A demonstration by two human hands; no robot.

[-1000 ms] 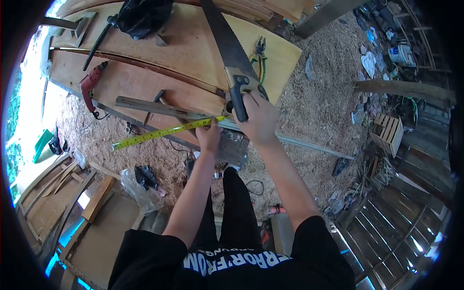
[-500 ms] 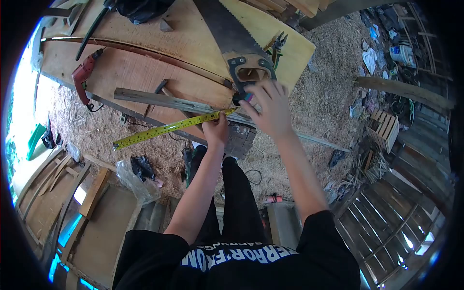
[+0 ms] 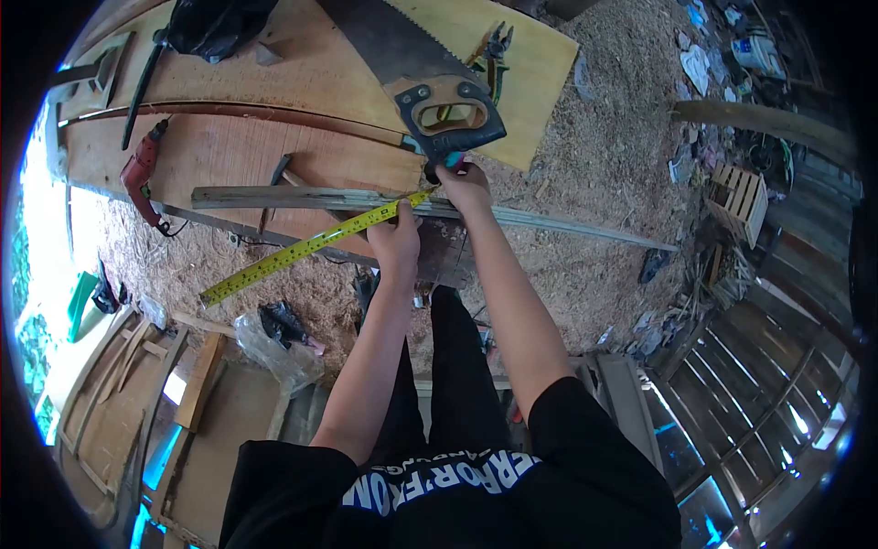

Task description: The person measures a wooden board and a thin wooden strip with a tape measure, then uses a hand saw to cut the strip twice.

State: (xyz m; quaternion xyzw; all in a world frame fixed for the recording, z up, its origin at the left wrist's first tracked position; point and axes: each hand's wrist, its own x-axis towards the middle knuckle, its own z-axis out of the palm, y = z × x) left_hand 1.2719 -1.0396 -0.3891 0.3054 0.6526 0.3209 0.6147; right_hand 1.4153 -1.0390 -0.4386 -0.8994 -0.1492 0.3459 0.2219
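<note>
A tape measure (image 3: 315,244) has its yellow blade pulled out, slanting down to the left across a long narrow wood strip (image 3: 274,198). My left hand (image 3: 396,245) pinches the blade near the strip. At the blade's upper end my right hand (image 3: 466,189) closes around the dark case, where pink and teal patches show; its fingers are partly hidden. Just beyond it lies a handsaw (image 3: 416,69), its handle close to my right fingers. Pliers (image 3: 495,59) rest beside the saw. Left of my hands, a hammer (image 3: 282,170) is partly covered by the strip.
A red power drill (image 3: 140,174) lies at the left of the plywood boards (image 3: 229,151). A black plastic bag (image 3: 215,27) sits at the back. Sawdust covers the floor (image 3: 585,293); a wooden crate (image 3: 737,203) stands to the right.
My right hand has moved from hovering with spread fingers beside the saw handle to closing on the tape measure's case. My left hand still pinches the blade. The view has shifted slightly.
</note>
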